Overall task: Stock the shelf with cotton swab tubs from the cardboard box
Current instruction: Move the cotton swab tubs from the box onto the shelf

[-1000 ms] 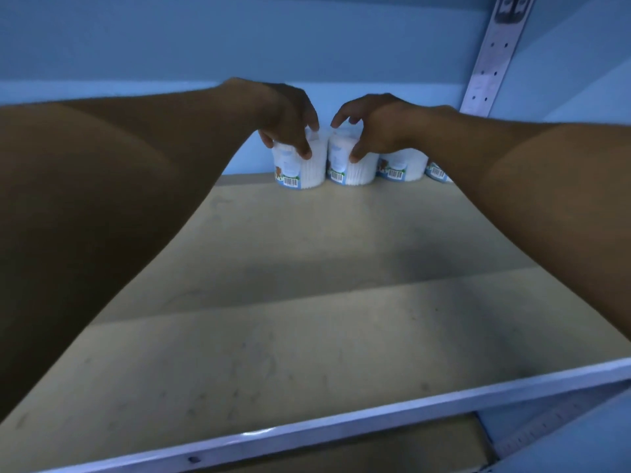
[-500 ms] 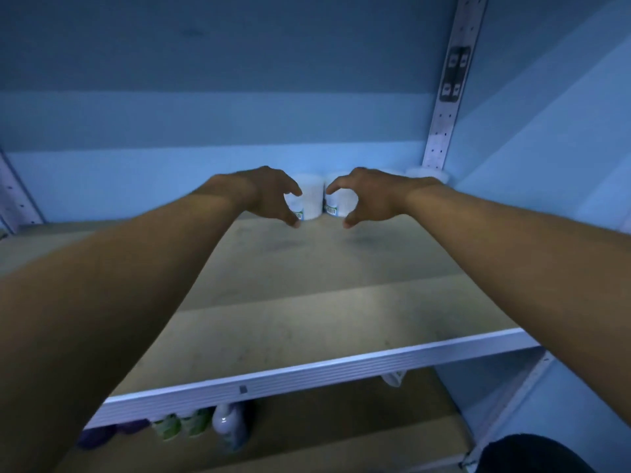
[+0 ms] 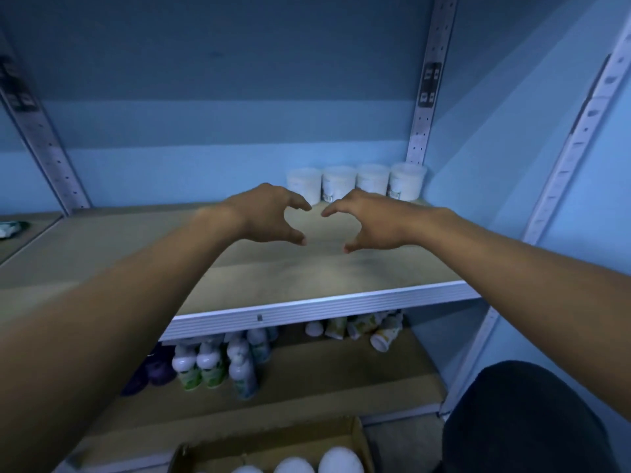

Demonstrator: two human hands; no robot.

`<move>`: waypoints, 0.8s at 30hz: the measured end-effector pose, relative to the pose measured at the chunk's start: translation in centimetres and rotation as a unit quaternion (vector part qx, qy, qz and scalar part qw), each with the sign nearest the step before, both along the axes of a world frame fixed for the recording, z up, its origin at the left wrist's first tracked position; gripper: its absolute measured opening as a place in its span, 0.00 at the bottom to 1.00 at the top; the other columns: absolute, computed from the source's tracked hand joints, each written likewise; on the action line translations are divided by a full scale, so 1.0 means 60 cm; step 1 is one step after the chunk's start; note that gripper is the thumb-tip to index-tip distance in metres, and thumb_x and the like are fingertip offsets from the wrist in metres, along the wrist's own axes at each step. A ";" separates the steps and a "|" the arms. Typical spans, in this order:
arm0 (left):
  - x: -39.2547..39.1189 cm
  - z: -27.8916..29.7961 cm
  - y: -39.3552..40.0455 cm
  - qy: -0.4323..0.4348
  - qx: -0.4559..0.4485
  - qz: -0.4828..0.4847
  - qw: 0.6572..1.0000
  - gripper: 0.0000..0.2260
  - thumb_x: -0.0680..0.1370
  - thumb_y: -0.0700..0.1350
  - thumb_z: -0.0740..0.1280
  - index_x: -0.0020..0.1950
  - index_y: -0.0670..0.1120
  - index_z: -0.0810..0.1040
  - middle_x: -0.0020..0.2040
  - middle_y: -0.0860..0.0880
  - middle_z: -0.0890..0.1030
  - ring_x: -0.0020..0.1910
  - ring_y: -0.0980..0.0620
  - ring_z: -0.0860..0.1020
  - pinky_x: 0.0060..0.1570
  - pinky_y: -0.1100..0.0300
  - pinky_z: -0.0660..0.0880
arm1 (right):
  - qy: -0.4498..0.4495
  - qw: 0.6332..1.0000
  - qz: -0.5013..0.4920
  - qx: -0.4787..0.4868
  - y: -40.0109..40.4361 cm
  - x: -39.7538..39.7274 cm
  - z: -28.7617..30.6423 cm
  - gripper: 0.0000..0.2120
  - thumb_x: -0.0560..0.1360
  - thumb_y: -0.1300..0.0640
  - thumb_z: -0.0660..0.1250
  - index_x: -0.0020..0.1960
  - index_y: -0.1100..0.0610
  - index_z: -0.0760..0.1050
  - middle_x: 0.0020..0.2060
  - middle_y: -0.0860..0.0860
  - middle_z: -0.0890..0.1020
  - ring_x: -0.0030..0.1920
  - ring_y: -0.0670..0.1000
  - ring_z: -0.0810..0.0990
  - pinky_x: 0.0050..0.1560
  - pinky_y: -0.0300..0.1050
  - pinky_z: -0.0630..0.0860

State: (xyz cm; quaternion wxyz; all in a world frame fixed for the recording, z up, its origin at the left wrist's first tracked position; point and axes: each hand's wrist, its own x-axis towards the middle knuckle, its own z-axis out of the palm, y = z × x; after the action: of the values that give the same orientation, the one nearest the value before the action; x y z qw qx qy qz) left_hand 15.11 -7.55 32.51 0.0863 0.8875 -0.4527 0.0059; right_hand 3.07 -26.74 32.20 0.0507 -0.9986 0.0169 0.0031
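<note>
- Up front, the left hand (image 3: 269,213) is hovering over the matte board shelf (image 3: 136,254), fingers curved in a C and holding nothing.
- The right hand (image 3: 365,220) is mirroring it just beside, likewise gripping nothing, well short of the tubs.
- Four round white plastic tubs (image 3: 356,182) are standing in a touching row at the shelf's back right corner.
- Glossy bottles (image 3: 211,365) are crowding the lower shelf.
- A cardboard box (image 3: 273,445) is sitting at the bottom, domed white lids showing inside.
</note>
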 end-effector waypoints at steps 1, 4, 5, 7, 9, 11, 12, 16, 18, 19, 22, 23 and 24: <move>-0.016 -0.007 0.008 0.003 -0.007 -0.007 1.000 0.32 0.70 0.60 0.75 0.72 0.57 0.72 0.71 0.55 0.74 0.70 0.51 0.71 0.67 0.56 0.68 | -0.001 1.000 0.006 0.006 0.006 -0.016 -0.006 0.35 0.73 0.47 0.75 0.76 0.44 0.64 0.72 0.51 0.67 0.72 0.53 0.66 0.71 0.51 0.65; -0.062 -0.033 0.034 0.011 -0.011 -0.027 1.000 0.30 0.70 0.59 0.75 0.71 0.57 0.73 0.70 0.55 0.75 0.68 0.52 0.72 0.62 0.61 0.66 | 0.000 0.999 0.011 0.032 0.018 -0.061 -0.035 0.35 0.73 0.47 0.75 0.76 0.42 0.64 0.71 0.49 0.68 0.71 0.51 0.68 0.70 0.50 0.66; -0.077 -0.045 0.044 0.019 -0.017 -0.030 0.999 0.30 0.71 0.59 0.75 0.71 0.56 0.74 0.70 0.55 0.75 0.68 0.53 0.72 0.60 0.63 0.66 | 0.001 0.999 0.013 0.039 0.022 -0.073 -0.047 0.35 0.72 0.47 0.75 0.75 0.42 0.64 0.70 0.49 0.68 0.70 0.51 0.68 0.70 0.50 0.67; -0.105 -0.070 0.063 0.039 -0.036 -0.037 0.998 0.28 0.71 0.57 0.75 0.71 0.56 0.74 0.69 0.55 0.76 0.67 0.55 0.72 0.57 0.67 0.64 | -0.001 0.998 0.023 0.051 0.031 -0.098 -0.075 0.35 0.71 0.46 0.76 0.75 0.42 0.65 0.69 0.49 0.70 0.70 0.51 0.69 0.70 0.51 0.67; -0.132 -0.097 0.079 0.052 -0.053 -0.053 0.996 0.27 0.72 0.56 0.75 0.70 0.55 0.75 0.68 0.54 0.77 0.66 0.54 0.74 0.55 0.67 0.66 | -0.001 0.997 0.031 0.070 0.040 -0.121 -0.106 0.36 0.70 0.47 0.77 0.74 0.42 0.66 0.68 0.48 0.70 0.69 0.50 0.69 0.69 0.50 0.68; -0.155 -0.124 0.091 0.054 -0.060 -0.073 0.994 0.27 0.73 0.55 0.75 0.70 0.53 0.75 0.67 0.53 0.78 0.64 0.53 0.75 0.57 0.65 0.68 | 0.000 0.995 0.031 0.092 0.048 -0.140 -0.138 0.37 0.69 0.49 0.78 0.74 0.43 0.67 0.68 0.47 0.70 0.68 0.49 0.70 0.68 0.49 0.69; -0.167 -0.137 0.096 0.056 -0.060 -0.078 0.994 0.27 0.73 0.55 0.75 0.71 0.52 0.75 0.67 0.52 0.78 0.64 0.53 0.75 0.59 0.63 0.69 | -0.001 0.994 0.030 0.103 0.053 -0.149 -0.154 0.36 0.70 0.50 0.78 0.74 0.43 0.67 0.69 0.47 0.69 0.68 0.49 0.70 0.67 0.47 0.70; -0.203 -0.187 0.117 0.073 -0.077 -0.106 0.989 0.27 0.73 0.50 0.75 0.71 0.51 0.75 0.67 0.52 0.78 0.65 0.54 0.75 0.62 0.64 0.68 | -0.036 0.992 0.038 0.119 0.069 -0.176 -0.211 0.35 0.70 0.52 0.78 0.74 0.45 0.68 0.71 0.47 0.68 0.71 0.48 0.67 0.65 0.39 0.65; -0.213 -0.213 0.129 0.095 -0.083 -0.108 0.986 0.27 0.74 0.50 0.75 0.72 0.51 0.73 0.68 0.53 0.77 0.65 0.56 0.74 0.60 0.68 0.67 | -0.020 0.990 0.026 0.138 0.079 -0.188 -0.236 0.36 0.71 0.51 0.78 0.75 0.43 0.67 0.71 0.46 0.68 0.69 0.48 0.68 0.65 0.43 0.68; -0.215 -0.226 0.135 0.106 -0.080 -0.102 0.986 0.28 0.74 0.52 0.74 0.73 0.52 0.72 0.69 0.53 0.76 0.65 0.56 0.73 0.59 0.70 0.66 | -0.007 0.988 0.017 0.151 0.083 -0.193 -0.249 0.36 0.71 0.50 0.77 0.75 0.42 0.66 0.71 0.45 0.68 0.69 0.48 0.68 0.65 0.46 0.69; -0.209 -0.271 0.146 0.130 -0.039 -0.079 0.988 0.29 0.75 0.56 0.72 0.75 0.54 0.70 0.71 0.53 0.74 0.67 0.54 0.72 0.59 0.67 0.65 | 0.028 0.986 0.002 0.164 0.092 -0.200 -0.292 0.36 0.72 0.48 0.76 0.76 0.42 0.65 0.71 0.47 0.67 0.70 0.50 0.67 0.66 0.50 0.70; -0.204 -0.286 0.148 0.136 -0.026 -0.075 0.988 0.29 0.75 0.56 0.72 0.75 0.53 0.70 0.72 0.52 0.73 0.68 0.54 0.71 0.59 0.66 0.65 | 0.035 0.986 -0.002 0.161 0.094 -0.200 -0.308 0.36 0.72 0.48 0.76 0.76 0.42 0.64 0.72 0.48 0.67 0.70 0.50 0.67 0.65 0.49 0.69; -0.199 -0.303 0.149 0.144 -0.011 -0.070 0.987 0.30 0.75 0.57 0.72 0.75 0.53 0.70 0.72 0.52 0.73 0.68 0.53 0.71 0.60 0.65 0.66 | 0.041 0.986 -0.008 0.158 0.095 -0.199 -0.325 0.36 0.72 0.48 0.76 0.76 0.42 0.64 0.72 0.49 0.67 0.70 0.51 0.66 0.62 0.46 0.68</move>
State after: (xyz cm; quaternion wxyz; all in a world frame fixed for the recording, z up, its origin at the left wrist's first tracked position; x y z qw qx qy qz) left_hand 3.17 1.42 14.36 0.1609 0.8440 -0.4967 -0.1230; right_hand -8.86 -21.04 12.72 0.2074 -0.9768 0.0264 0.0466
